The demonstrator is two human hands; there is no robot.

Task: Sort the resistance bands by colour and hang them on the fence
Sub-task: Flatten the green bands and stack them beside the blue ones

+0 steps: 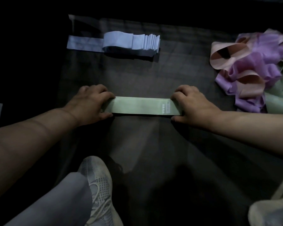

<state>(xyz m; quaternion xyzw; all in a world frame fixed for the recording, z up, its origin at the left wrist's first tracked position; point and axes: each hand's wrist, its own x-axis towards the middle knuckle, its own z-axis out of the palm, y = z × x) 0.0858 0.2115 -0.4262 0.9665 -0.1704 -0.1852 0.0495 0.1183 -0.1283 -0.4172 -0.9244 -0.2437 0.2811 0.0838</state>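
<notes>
The green band (137,106) lies flat on the dark mat (137,75), its ends gripped by the curled fingers of the left hand (91,103) and right hand (194,105). Beyond the left fingers sits a blue stack (129,43); past the right fingers, a mixed pile (252,70)

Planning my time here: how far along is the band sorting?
Done: the blue bands lie stacked. In hand: left hand and right hand hold one green band flat. Left: the pink, purple and green heap is unsorted; nothing hung, no fence in view.
</notes>
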